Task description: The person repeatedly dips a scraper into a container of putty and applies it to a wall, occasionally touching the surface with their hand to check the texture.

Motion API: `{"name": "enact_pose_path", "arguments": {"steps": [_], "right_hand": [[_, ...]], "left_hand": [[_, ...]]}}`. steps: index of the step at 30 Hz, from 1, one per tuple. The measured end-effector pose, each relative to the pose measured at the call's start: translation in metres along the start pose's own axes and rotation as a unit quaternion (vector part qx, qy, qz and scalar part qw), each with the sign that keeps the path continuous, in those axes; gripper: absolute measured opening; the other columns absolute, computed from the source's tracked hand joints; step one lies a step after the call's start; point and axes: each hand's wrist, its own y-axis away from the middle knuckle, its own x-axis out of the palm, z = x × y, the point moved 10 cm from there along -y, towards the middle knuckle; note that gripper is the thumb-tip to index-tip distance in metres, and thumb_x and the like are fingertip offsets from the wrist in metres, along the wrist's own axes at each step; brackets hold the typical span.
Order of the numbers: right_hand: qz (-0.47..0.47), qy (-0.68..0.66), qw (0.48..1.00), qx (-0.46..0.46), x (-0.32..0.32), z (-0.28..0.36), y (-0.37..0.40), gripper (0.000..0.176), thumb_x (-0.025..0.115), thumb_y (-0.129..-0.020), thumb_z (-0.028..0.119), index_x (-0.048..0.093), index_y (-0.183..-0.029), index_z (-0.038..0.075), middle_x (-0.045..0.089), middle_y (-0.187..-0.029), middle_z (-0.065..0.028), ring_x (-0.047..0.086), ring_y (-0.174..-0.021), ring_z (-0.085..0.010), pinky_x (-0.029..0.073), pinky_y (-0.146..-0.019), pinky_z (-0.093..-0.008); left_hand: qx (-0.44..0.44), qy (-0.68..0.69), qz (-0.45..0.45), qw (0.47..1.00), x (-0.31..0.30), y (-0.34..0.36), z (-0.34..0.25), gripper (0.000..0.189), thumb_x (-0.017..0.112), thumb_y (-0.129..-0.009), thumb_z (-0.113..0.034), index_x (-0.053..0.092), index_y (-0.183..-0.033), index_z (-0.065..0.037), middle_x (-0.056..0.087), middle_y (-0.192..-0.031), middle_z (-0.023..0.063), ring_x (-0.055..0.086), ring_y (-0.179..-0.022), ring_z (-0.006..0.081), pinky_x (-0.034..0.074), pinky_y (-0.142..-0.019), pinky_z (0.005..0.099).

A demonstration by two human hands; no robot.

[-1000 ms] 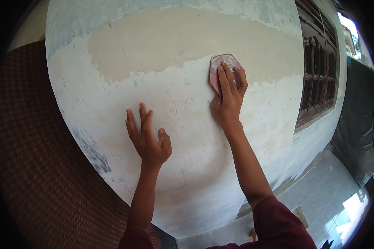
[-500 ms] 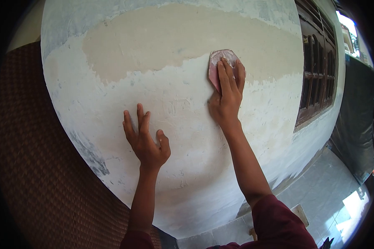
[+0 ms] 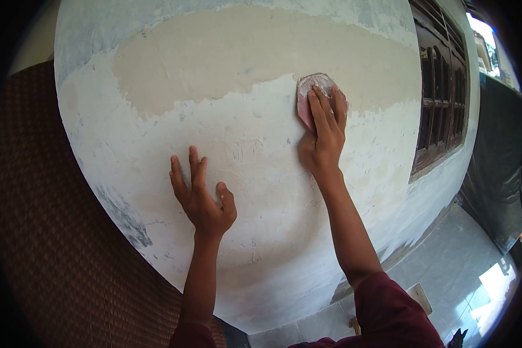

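Note:
My right hand point(image 3: 323, 136) presses a folded pink sheet of sandpaper point(image 3: 308, 93) flat against a plastered wall point(image 3: 243, 145), at the ragged border between white filler below and a bare beige patch above. The fingers lie stretched over the sheet, covering most of it. My left hand point(image 3: 202, 196) rests flat on the white part of the wall, lower and to the left, fingers spread, holding nothing.
A brown woven panel point(image 3: 46, 232) adjoins the wall on the left. A dark wooden window with bars point(image 3: 441, 98) is set in the wall to the right. Grey floor tiles point(image 3: 458, 267) lie below right, next to a dark sheet point(image 3: 499, 174).
My right hand has slid the sandpaper a little to the right along the patch border. My left hand stays planted in almost the same spot.

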Motion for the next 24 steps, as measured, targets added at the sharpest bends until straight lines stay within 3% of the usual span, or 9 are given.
{"name": "enact_pose_path", "arguments": {"steps": [5,8,11,14,16,20,22,24], "right_hand": [[-0.01,-0.023,1.0,-0.011,-0.012,-0.001,0.001,0.061,0.051,-0.074,-0.021,0.069,-0.128,0.0,0.07,-0.133,-0.0158,0.048,-0.143,-0.0415,0.036,-0.119,-0.0532],[-0.017,-0.051,0.998,-0.027,-0.011,0.001,-0.007,0.059,0.048,-0.079,-0.019,0.07,-0.13,0.001,0.07,-0.133,-0.0156,0.046,-0.145,-0.0393,0.034,-0.122,-0.0525],[0.009,-0.055,0.998,-0.04,-0.006,-0.001,-0.007,0.063,0.05,-0.07,-0.02,0.071,-0.126,-0.001,0.071,-0.129,-0.0168,0.051,-0.14,-0.0421,0.04,-0.118,-0.0526],[0.013,-0.067,0.997,-0.033,-0.016,-0.005,-0.001,0.06,0.05,-0.071,-0.018,0.073,-0.124,-0.001,0.072,-0.126,-0.0171,0.052,-0.139,-0.0428,0.041,-0.117,-0.0524],[0.01,-0.067,0.997,-0.032,-0.022,-0.005,-0.004,0.054,0.052,-0.08,-0.017,0.074,-0.126,0.002,0.072,-0.128,-0.015,0.05,-0.142,-0.0395,0.035,-0.121,-0.0534],[-0.009,-0.065,0.996,-0.056,-0.022,-0.003,-0.015,0.053,0.053,-0.081,-0.016,0.074,-0.126,0.002,0.072,-0.128,-0.0148,0.05,-0.142,-0.0393,0.036,-0.121,-0.0526],[0.025,-0.048,0.996,-0.066,-0.012,-0.004,-0.014,0.057,0.052,-0.071,-0.016,0.074,-0.122,-0.001,0.073,-0.125,-0.0161,0.053,-0.139,-0.0417,0.043,-0.115,-0.0514],[0.027,-0.05,0.997,-0.059,-0.015,-0.009,-0.005,0.056,0.053,-0.072,-0.015,0.074,-0.122,-0.001,0.073,-0.126,-0.0157,0.053,-0.139,-0.0412,0.044,-0.115,-0.0511]], "left_hand": [[-0.001,-0.005,-0.011,1.0,0.001,0.001,0.001,0.054,0.052,-0.091,-0.016,0.046,-0.142,0.001,0.048,-0.157,0.0242,0.021,-0.155,0.0483,0.017,-0.123,0.0613],[-0.001,-0.005,-0.011,1.0,0.0,0.001,0.001,0.054,0.052,-0.091,-0.015,0.046,-0.142,0.001,0.048,-0.157,0.0241,0.021,-0.155,0.0484,0.017,-0.123,0.0616],[-0.004,-0.004,-0.01,1.0,0.0,0.002,0.001,0.053,0.052,-0.091,-0.015,0.047,-0.142,0.001,0.047,-0.157,0.024,0.021,-0.155,0.0485,0.017,-0.123,0.0618],[-0.005,-0.008,-0.01,1.0,0.0,0.001,0.002,0.053,0.052,-0.091,-0.016,0.047,-0.142,0.0,0.047,-0.157,0.0239,0.022,-0.155,0.0485,0.017,-0.123,0.0619],[-0.003,-0.01,-0.012,1.0,-0.001,0.0,0.001,0.053,0.052,-0.092,-0.016,0.047,-0.142,0.0,0.048,-0.157,0.0239,0.022,-0.155,0.0484,0.017,-0.123,0.0618],[0.001,0.0,-0.007,1.0,0.0,0.001,0.001,0.05,0.053,-0.097,-0.017,0.042,-0.144,-0.003,0.045,-0.159,0.0227,0.023,-0.153,0.0499,0.016,-0.122,0.0612],[0.002,0.002,-0.009,1.0,0.001,0.001,0.0,0.05,0.053,-0.098,-0.017,0.042,-0.144,-0.003,0.045,-0.159,0.0227,0.023,-0.153,0.05,0.016,-0.122,0.0613],[0.001,0.0,-0.008,1.0,0.0,0.001,0.001,0.05,0.053,-0.097,-0.017,0.042,-0.144,-0.003,0.045,-0.159,0.0225,0.023,-0.153,0.0501,0.017,-0.122,0.0612]]}}
